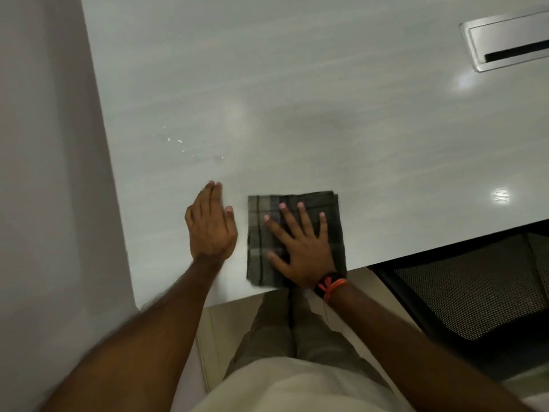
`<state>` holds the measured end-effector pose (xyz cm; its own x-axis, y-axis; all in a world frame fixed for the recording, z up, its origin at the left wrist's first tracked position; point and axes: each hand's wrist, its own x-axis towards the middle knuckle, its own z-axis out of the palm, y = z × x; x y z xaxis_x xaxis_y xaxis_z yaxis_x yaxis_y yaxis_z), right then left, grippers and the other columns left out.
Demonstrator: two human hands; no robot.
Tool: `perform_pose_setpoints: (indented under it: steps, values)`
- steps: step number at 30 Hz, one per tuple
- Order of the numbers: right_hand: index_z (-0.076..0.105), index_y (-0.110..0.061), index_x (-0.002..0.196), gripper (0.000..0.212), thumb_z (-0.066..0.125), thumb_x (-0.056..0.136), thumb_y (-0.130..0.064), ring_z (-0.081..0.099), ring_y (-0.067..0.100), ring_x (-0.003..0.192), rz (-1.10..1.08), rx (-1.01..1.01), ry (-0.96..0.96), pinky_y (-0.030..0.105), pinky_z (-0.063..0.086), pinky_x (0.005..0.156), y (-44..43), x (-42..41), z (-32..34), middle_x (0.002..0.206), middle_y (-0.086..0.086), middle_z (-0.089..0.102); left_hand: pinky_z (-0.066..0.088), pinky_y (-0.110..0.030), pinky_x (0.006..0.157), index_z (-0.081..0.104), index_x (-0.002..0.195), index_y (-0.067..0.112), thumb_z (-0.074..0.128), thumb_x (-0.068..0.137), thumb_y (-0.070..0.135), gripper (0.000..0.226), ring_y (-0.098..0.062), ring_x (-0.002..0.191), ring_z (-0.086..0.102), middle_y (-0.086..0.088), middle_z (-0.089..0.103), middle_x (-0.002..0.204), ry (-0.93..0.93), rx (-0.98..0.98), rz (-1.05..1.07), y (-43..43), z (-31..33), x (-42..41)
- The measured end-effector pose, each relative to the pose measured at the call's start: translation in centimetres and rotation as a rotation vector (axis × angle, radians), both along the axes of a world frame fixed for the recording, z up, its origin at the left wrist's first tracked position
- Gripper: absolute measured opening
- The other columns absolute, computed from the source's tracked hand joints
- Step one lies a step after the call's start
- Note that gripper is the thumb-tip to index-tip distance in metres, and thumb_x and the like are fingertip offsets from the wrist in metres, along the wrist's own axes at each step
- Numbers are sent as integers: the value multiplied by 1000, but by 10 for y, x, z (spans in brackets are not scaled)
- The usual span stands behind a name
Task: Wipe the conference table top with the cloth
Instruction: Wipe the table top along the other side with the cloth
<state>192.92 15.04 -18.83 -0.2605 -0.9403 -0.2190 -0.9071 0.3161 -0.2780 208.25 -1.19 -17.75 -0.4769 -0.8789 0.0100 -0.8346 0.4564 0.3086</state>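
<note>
My right grip (300,248) lies flat, fingers spread wide, pressing the folded checked cloth (258,248) at the near edge of the desk (297,114). My left grip (211,227), fingers straight, is just left of it.

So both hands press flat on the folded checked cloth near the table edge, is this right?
Not quite: only the right hand presses flat on the folded checked cloth near the table edge. The left hand is open beside the cloth, over bare table top. The head view shows this.
</note>
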Motion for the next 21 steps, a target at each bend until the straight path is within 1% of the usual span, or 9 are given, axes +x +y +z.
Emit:
perform_pose_setpoints:
  steps: [2,3,4,5,7,10,13,17,21]
  values:
    - [8,-44,161,78,35,93,-73,-8,33,157,-194,10,17,73,-8,117,-25,-25,0,172,-2,-1,28,-39,112,38,150,9,38,103,28,50,-26,139,39,-10,42,153,5,4,4,-1,-2,1]
    - [9,-42,161,78,33,94,-72,-7,35,156,-310,21,33,72,-10,116,-40,-32,0,172,0,0,28,-38,112,38,149,9,37,103,28,50,-26,139,39,-10,42,153,6,8,7,-1,-2,1]
    - [10,-38,162,77,32,95,-70,-6,38,156,-400,33,49,73,-9,116,-53,-32,0,172,3,1,28,-38,112,39,149,9,37,103,28,50,-25,139,39,-10,42,153,6,7,12,-1,-2,0]
    - [11,-35,163,77,29,96,-68,-4,41,156,-441,49,53,75,-6,115,-60,-28,2,171,7,2,28,-37,112,39,149,9,37,103,27,50,-25,139,39,-9,42,153,5,8,16,-1,-2,0]
    - [9,-32,163,77,26,97,-67,-3,43,155,-383,68,50,77,-1,114,-52,-8,4,171,10,1,27,-35,112,38,150,10,38,103,25,49,-24,139,39,-9,42,153,5,7,11,0,-1,1]
    - [10,-35,163,76,26,97,-69,-2,41,156,-222,62,49,77,3,115,-9,22,5,171,8,0,29,-37,110,39,149,9,40,103,24,49,-25,139,40,-9,42,152,6,-19,9,0,-2,1]
    - [12,-37,162,77,30,95,-70,-3,40,156,-203,65,46,76,2,115,-3,24,3,172,5,0,30,-43,111,37,150,8,42,101,28,53,-26,140,38,-11,41,153,-24,-33,73,0,-2,1]
    - [8,-40,162,76,27,95,-71,-8,39,156,-206,44,23,75,-6,115,-73,-3,2,171,3,-4,31,-47,111,34,151,7,38,102,31,55,-26,141,37,-11,39,154,-43,-12,90,-2,-2,0]
    - [4,-41,162,74,25,96,-69,-12,38,155,-308,63,4,74,-8,116,-147,-27,2,171,2,-7,31,-47,112,33,152,9,37,103,32,54,-26,141,36,-10,38,155,-58,10,85,-1,-2,1]
